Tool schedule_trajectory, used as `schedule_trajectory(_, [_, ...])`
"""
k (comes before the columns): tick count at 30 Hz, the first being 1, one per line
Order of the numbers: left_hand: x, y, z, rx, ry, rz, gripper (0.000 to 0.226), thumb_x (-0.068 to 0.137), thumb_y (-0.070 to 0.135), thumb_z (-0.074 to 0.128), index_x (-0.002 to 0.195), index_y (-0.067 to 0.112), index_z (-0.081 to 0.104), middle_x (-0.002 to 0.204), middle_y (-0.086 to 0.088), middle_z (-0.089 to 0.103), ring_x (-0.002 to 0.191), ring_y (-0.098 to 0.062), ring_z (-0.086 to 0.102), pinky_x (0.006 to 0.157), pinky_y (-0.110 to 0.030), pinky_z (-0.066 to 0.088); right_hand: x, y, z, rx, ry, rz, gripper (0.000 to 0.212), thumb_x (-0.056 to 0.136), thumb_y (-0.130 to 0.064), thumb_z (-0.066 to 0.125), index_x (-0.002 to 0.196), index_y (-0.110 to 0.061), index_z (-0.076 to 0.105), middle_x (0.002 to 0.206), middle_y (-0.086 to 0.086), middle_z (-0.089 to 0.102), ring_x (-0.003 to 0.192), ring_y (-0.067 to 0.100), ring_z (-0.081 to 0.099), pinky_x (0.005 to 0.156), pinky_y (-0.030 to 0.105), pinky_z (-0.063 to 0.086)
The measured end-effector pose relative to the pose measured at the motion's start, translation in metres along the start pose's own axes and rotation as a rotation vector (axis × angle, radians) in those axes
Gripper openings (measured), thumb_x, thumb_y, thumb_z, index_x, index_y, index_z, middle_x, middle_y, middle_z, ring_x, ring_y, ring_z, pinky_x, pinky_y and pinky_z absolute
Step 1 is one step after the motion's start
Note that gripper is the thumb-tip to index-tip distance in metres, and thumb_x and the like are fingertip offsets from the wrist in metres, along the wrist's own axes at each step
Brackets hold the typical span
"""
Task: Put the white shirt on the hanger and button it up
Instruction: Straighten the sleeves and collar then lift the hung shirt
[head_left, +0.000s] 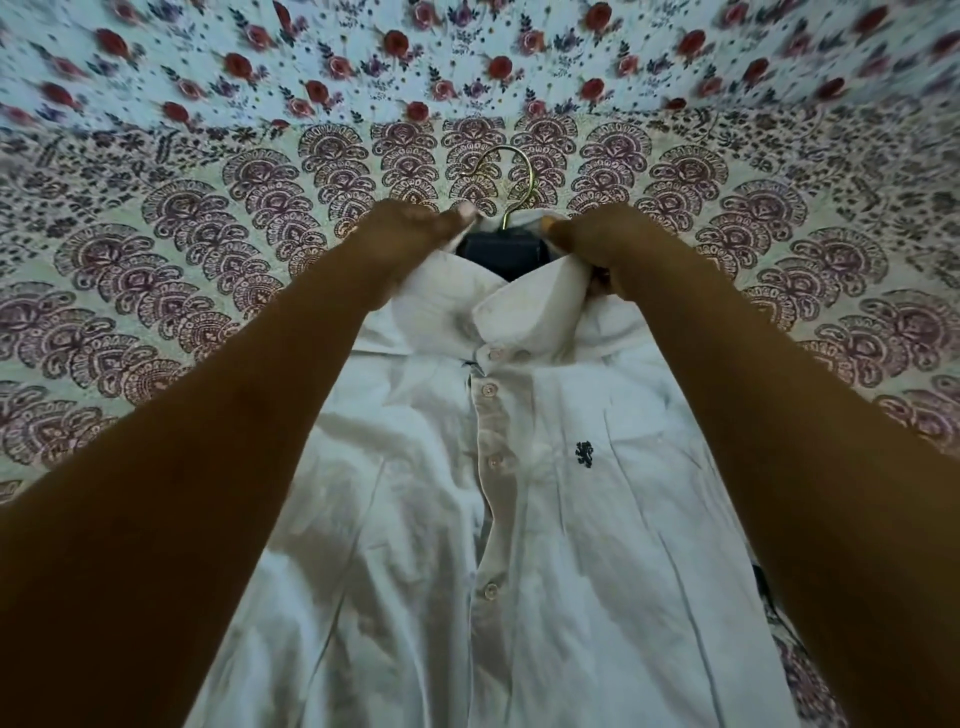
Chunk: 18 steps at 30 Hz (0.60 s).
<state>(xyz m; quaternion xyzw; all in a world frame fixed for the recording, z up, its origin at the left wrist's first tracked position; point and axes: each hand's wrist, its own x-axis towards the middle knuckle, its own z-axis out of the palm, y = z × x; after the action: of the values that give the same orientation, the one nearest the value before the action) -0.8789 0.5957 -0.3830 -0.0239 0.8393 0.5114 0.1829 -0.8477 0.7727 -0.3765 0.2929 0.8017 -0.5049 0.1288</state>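
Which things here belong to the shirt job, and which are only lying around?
Job:
shirt, buttoned down the front
hanger, inside the collar, hook sticking out
left hand and right hand, both holding the collar

Only there:
patterned bedsheet under the shirt

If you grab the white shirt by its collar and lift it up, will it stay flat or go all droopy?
Probably droopy. The white shirt is thin cloth that already wrinkles and folds on the bedsheet, so it would likely sag. The hanger inside the collar may keep the shoulders spread. It looks light, so both hands at the collar should lift it easily.
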Motion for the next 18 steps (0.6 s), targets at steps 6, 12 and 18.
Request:
schedule_trajectory(6, [-0.009, 0.012, -0.004, 0.002, 0.009, 0.001, 0.023, 0.088, 0.035, 0.06, 0.093, 0.013, 0.064, 0.077, -0.007, 0.059, 0.065, -0.017, 0.053, 0.061, -0.023, 0.042, -0.013, 0.005, -0.004, 0.052, -0.029, -0.298, 0.027, 0.091, -0.021, 0.058, 0.101, 0.003, 0.063, 0.068, 0.008, 0.05, 0.059, 0.014, 0.045, 0.043, 0.015, 0.034])
schedule_trajectory(12, [-0.008, 0.015, -0.004, 0.042, -0.023, -0.018, 0.032, 0.086, 0.034, 0.064, 0.101, 0.006, 0.065, 0.088, -0.016, 0.059, 0.072, -0.02, 0.056, 0.068, -0.028, 0.045, -0.006, -0.001, -0.004, 0.093, -0.064, -0.358, 0.021, 0.09, -0.012, 0.057, 0.075, 0.002, 0.062, 0.031, -0.013, 0.051, 0.03, -0.004, 0.045, 0.037, 0.009, 0.035])
schedule_trajectory(18, [-0.007, 0.01, -0.004, -0.004, -0.108, -0.238, 0.021, 0.084, 0.031, 0.065, 0.073, 0.016, 0.057, 0.057, 0.0, 0.065, 0.049, -0.013, 0.06, 0.039, -0.016, 0.048, -0.005, -0.006, -0.006, -0.084, -0.139, -0.233, 0.031, 0.086, -0.022, 0.064, 0.061, -0.011, 0.05, 0.049, 0.002, 0.055, 0.047, 0.012, 0.05, 0.05, 0.019, 0.039])
